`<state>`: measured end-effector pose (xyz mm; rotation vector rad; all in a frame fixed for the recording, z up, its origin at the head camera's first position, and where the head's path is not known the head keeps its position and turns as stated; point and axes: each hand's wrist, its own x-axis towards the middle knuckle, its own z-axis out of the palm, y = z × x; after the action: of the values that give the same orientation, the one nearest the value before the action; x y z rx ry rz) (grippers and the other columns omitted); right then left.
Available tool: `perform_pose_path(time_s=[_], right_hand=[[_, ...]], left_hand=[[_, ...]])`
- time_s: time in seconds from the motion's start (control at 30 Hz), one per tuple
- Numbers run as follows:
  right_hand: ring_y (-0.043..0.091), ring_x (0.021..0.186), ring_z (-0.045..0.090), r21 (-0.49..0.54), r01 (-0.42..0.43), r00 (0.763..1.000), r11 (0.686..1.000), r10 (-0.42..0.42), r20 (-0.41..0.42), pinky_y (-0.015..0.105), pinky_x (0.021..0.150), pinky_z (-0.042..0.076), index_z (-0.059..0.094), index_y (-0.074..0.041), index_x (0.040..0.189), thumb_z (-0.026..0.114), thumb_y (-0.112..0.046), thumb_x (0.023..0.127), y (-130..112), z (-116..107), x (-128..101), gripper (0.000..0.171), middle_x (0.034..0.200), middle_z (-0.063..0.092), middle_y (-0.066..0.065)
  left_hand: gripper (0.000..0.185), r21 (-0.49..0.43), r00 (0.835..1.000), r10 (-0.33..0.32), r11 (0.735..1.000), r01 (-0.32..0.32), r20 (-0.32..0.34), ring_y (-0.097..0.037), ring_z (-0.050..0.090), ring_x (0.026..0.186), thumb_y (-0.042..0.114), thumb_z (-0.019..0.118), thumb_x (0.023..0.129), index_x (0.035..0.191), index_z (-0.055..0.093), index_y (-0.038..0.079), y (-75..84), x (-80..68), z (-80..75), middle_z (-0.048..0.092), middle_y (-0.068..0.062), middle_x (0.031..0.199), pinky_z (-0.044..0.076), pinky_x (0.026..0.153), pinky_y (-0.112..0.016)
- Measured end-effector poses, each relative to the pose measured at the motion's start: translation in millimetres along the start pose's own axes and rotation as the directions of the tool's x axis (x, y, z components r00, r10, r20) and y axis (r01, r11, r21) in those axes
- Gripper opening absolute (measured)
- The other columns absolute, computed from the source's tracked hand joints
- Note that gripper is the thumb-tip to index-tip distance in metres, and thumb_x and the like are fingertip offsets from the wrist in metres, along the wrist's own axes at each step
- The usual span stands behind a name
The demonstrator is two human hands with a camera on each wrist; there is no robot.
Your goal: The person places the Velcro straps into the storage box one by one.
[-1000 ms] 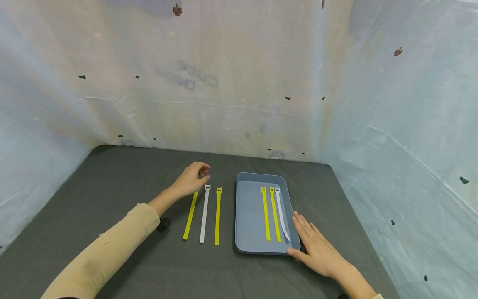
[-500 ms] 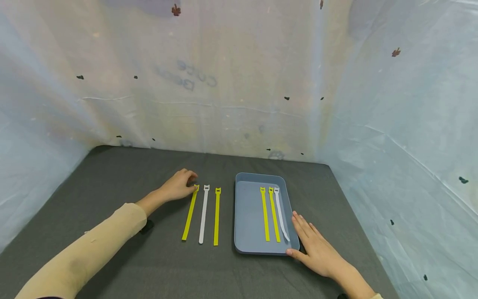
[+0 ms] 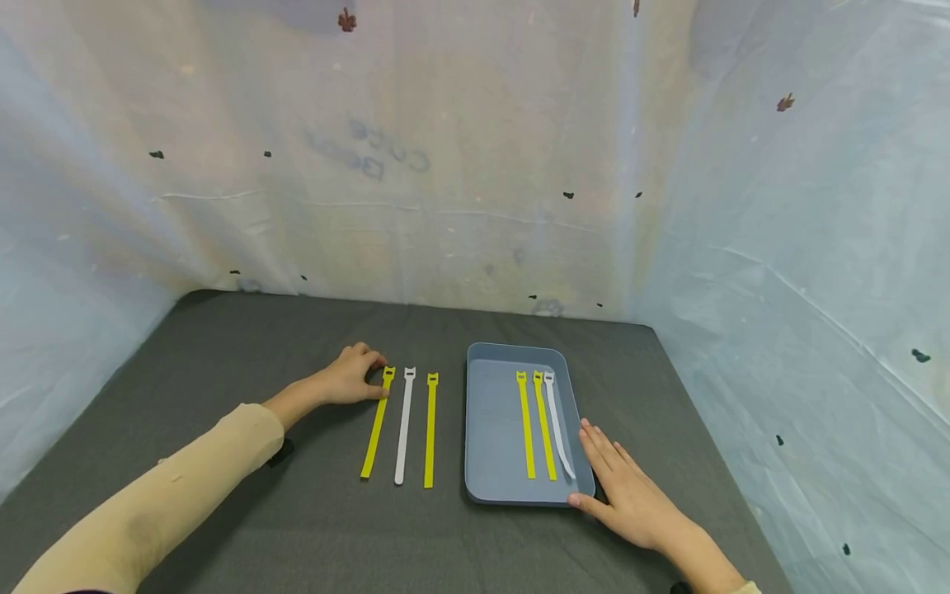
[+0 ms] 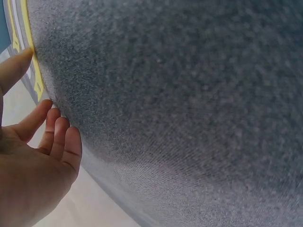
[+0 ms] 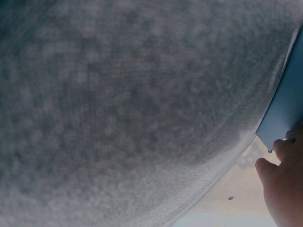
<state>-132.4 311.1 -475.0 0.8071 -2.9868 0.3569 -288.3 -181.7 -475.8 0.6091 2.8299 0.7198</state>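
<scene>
**Checking out a left hand (image 3: 345,378) at a yellow strap (image 3: 374,441), plus a right hand (image 3: 634,503) on a tray (image 3: 486,445)**

Starting with the left hand: loosely curved, not closed up, with thumb tip seemingly touching the strap just below its slotted head and fingers bent near that same end. Wouldn't call it a grip, given the clear gap between thumb and fingers in the left wrist view. Can spot that strap flat on dark gray cloth (image 3: 312,528), leftmost of three in a row and a bit slanted. Next to it, got a white strap (image 3: 404,433), then a second yellow strap (image 3: 430,437), all with heads pointing away from the person.

Over to the right, got the blue-gray tray, shallow, with more straps in its right half: a third yellow strap (image 3: 526,429), a fourth yellow strap (image 3: 545,433) and a second white strap (image 3: 559,433). Notice a bend at the near end of that white one, and its head right beside the neighboring yellow head.

As for the right hand: fingers stretched out along the tray's right side, thumb at the near corner, not wrapped around anything. Behind it all, just plastic sheet (image 3: 460,256) with faint writing (image 3: 378,157).
</scene>
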Motion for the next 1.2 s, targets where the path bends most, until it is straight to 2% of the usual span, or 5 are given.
perform_pose_path(time_s=[0.27,0.7,1.03,1.2], right_hand=[[0.034,0.156,0.027,0.002,-0.002,1.0,1.0,0.002,0.0,0.012,0.117,-0.013,0.026,-0.001,0.164,0.058,-0.064,0.099,0,0,1,0.096,0.172,0.021,0.012],[0.034,0.155,0.028,-0.001,-0.002,1.0,1.0,0.002,-0.007,0.013,0.119,-0.011,0.026,-0.001,0.164,0.059,-0.064,0.099,-1,1,1,0.095,0.172,0.021,0.012],[0.032,0.156,0.026,-0.002,-0.015,1.0,1.0,0.015,-0.013,0.028,0.128,0.003,0.026,-0.003,0.164,0.059,-0.063,0.099,-1,2,-2,0.095,0.172,0.02,0.009],[0.032,0.156,0.027,-0.006,-0.01,1.0,1.0,0.009,-0.022,0.025,0.127,0.001,0.027,-0.003,0.164,0.059,-0.063,0.099,-1,2,-2,0.094,0.172,0.021,0.01]], left_hand=[[0.053,-0.022,1.0,0.011,1.0,-0.011,-0.022,-0.037,0.051,0.112,0.03,0.082,0.091,0.129,0.064,-0.003,1.1,-1.7,2.5,0.054,-0.021,0.123,0.047,0.094,-0.057],[0.034,-0.062,0.999,0.014,0.998,-0.018,-0.052,-0.031,0.053,0.106,0.022,0.08,0.093,0.116,0.068,0.0,-1.4,-0.9,11.2,0.058,-0.015,0.116,0.048,0.09,-0.051],[0.025,-0.132,0.995,0.064,0.989,-0.073,-0.07,-0.021,0.061,0.09,0.01,0.079,0.094,0.112,0.065,-0.001,5.5,-5.8,13.8,0.064,-0.009,0.101,0.054,0.081,-0.041],[0.02,-0.165,0.991,0.099,0.98,-0.112,-0.086,-0.016,0.059,0.083,0.004,0.077,0.093,0.109,0.065,0.0,9.5,-9.3,13.9,0.065,-0.006,0.093,0.052,0.074,-0.035]])
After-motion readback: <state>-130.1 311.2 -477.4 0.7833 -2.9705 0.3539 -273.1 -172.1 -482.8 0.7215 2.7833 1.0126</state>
